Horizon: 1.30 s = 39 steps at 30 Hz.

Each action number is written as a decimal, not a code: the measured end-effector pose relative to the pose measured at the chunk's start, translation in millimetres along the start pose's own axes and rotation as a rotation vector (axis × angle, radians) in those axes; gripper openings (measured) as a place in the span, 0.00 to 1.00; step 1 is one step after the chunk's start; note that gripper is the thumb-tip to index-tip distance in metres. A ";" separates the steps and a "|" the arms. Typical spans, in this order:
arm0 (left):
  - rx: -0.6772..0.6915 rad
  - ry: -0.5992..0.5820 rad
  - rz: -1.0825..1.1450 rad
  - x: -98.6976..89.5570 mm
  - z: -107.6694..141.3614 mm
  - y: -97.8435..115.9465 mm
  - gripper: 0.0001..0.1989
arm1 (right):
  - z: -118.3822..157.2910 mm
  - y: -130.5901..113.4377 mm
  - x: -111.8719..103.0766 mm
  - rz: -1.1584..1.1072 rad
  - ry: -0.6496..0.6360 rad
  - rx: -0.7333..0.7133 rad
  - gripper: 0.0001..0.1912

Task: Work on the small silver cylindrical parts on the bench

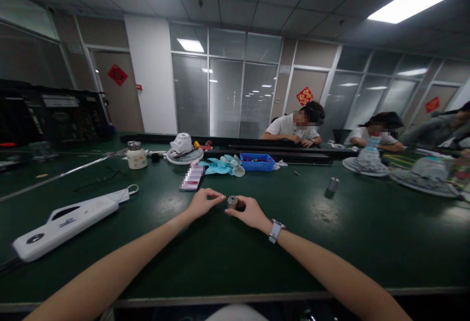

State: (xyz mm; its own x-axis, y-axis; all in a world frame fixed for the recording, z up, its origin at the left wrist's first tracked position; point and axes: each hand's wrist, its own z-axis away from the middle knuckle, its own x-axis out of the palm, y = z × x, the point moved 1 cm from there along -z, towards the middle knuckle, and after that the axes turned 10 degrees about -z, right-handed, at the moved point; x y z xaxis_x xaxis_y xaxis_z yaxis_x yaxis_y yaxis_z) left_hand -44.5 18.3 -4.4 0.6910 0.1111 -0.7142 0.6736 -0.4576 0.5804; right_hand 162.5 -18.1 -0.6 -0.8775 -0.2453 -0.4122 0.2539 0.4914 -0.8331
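Note:
Between thumb and fingers, my right hand grips a small grey metal cylinder, upright at the tabletop and with a stepped top. Just left of it is my left hand, thumb and forefinger tips pressed together beside the cylinder's upper end. Whatever that pinch holds, if anything, is too small to make out. A second metal cylinder stands on the green table, off to the right. Beyond my left hand lies a phone with a blurred screen.
Pale blue fan blades and a blue tray of small parts lie farther back. A white fan unit and a jar stand back left. At left is a long white device. Several people work across the table.

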 end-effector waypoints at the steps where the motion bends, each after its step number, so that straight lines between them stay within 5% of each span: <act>1: -0.019 -0.052 -0.017 3.2 0.6 -3.5 0.19 | -0.3 1.8 -1.8 -0.026 -0.001 0.006 0.18; 6: -0.048 -0.127 -0.053 10.8 3.2 -3.7 0.16 | -8.4 34.7 -53.9 -0.070 0.179 0.044 0.17; 12: -0.035 -0.097 -0.025 7.0 4.0 1.7 0.17 | -9.6 84.8 -157.2 0.438 0.566 0.244 0.16; 17: -0.089 -0.035 -0.029 7.9 2.7 2.3 0.26 | -1.8 98.6 -184.0 0.543 0.579 0.417 0.17; 20: -0.136 0.033 -0.033 8.6 1.5 1.7 0.31 | -1.6 84.0 -170.6 0.607 0.698 0.399 0.29; 23: -0.201 0.083 -0.001 9.3 1.2 0.3 0.31 | -2.9 49.5 -128.5 0.710 0.768 0.116 0.36; 25: -0.222 0.097 0.007 10.2 1.3 -0.5 0.30 | -2.6 24.6 -86.6 0.662 0.551 -0.109 0.30; 27: -0.220 0.107 0.007 11.3 1.2 -1.2 0.29 | -0.9 5.8 -42.8 0.568 0.193 -0.242 0.27; 29: -0.211 0.110 0.014 12.8 0.8 -2.2 0.28 | 1.4 -4.2 -7.4 0.501 -0.106 -0.307 0.25; 31: -0.205 0.109 0.024 14.1 0.3 -3.5 0.27 | 2.1 -5.9 13.8 0.455 -0.263 -0.322 0.22; 35: -0.194 0.105 0.012 14.8 -0.1 -5.0 0.28 | -0.5 0.7 18.5 0.412 -0.254 -0.286 0.19; 39: -0.194 0.074 -0.001 12.7 0.5 -3.9 0.29 | -5.1 5.6 -11.8 0.470 -0.146 -0.273 0.22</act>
State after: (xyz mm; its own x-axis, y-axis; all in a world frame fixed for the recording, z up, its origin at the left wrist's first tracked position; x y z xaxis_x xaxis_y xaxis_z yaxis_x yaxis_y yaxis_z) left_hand -38.5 21.1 -15.9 0.7031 0.1793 -0.6881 0.7070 -0.2794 0.6496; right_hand 172.2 -8.1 1.6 -0.6250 -0.0513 -0.7789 0.4723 0.7697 -0.4296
